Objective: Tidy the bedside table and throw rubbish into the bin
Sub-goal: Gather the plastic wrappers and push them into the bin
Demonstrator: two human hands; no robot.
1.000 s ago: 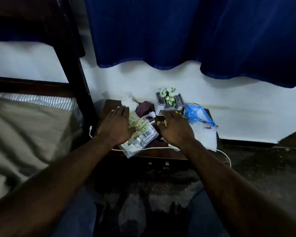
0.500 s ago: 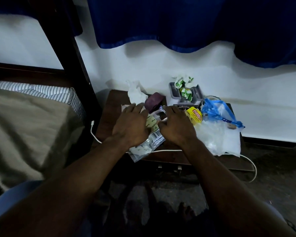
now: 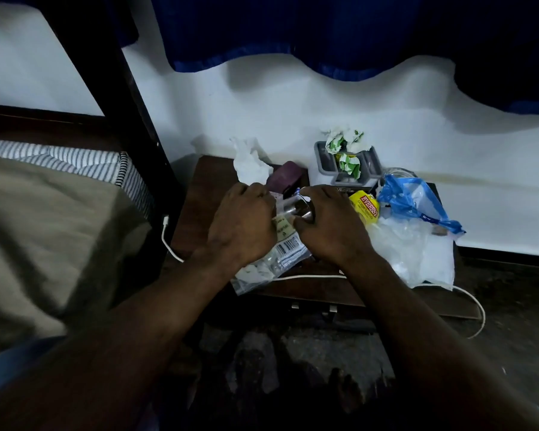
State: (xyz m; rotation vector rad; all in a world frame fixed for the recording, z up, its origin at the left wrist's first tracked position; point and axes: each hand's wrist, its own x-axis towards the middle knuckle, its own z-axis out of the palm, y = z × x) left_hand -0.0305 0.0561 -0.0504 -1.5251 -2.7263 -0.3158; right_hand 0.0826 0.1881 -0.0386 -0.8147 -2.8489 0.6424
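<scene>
A: Compared with half a second earlier, your two hands have closed in toward each other over the middle of the dark wooden bedside table (image 3: 196, 213), and the view has dipped nearer to it.

B: State of the left hand (image 3: 245, 225)?

A: It lies knuckles-up on the clear plastic packet with a barcode label (image 3: 280, 253), fingers curled at the far end. Whether you pinch the packet or only press it flat cannot be told; the fingertips are hidden.

B: And the right hand (image 3: 327, 225)?

A: Curled around a small shiny steel cup (image 3: 297, 208) that shows between the two hands; it reads as a grasp, probably to lift the cup clear of the wrappers.

B: Moving outward?

A: Just right of your right hand lies a yellow spice sachet with a red label (image 3: 366, 209), then a blue-and-clear plastic bag (image 3: 414, 213) slumped over the table's right edge. Behind the hands sit a crumpled white tissue (image 3: 248, 163), a rounded maroon object (image 3: 285, 178) and a grey compartmented holder (image 3: 347, 166) stuffed with green-and-white wrappers (image 3: 346, 144). A white cable (image 3: 308, 276) trails along the front edge.

B: The bin?

A: Not in view. The rubbish is all on the table, so the tidying looks barely begun.
</scene>
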